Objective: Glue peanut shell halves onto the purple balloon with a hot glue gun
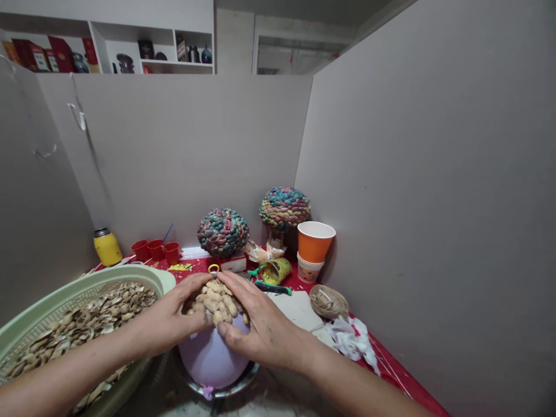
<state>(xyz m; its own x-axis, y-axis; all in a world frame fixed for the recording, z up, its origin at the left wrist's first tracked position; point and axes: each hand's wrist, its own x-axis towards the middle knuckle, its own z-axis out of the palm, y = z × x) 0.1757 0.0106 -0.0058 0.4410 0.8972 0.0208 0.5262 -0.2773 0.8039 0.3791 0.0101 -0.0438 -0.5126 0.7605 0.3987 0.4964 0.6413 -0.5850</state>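
A purple balloon [215, 356] sits in a metal bowl [237, 391], its knot toward me. Peanut shells [219, 301] cover the balloon's top. My left hand [189, 310] curves round the left side of the shells, and my right hand [249, 315] cups their right side. Both hands press on the shells, with the fingertips nearly meeting at the far edge and the thumbs at the near edge. To the left, a green basket [167, 281] holds many loose shells [99, 313].
Behind stand two colourful shell-covered balls [223, 231], red cups [155, 249], a yellow bottle [108, 248] and an orange paper cup [313, 243]. Twine [329, 301], crumpled white plastic [354, 341] and black-green pliers [273, 288] lie at the right. Grey partitions [186, 145] enclose the table.
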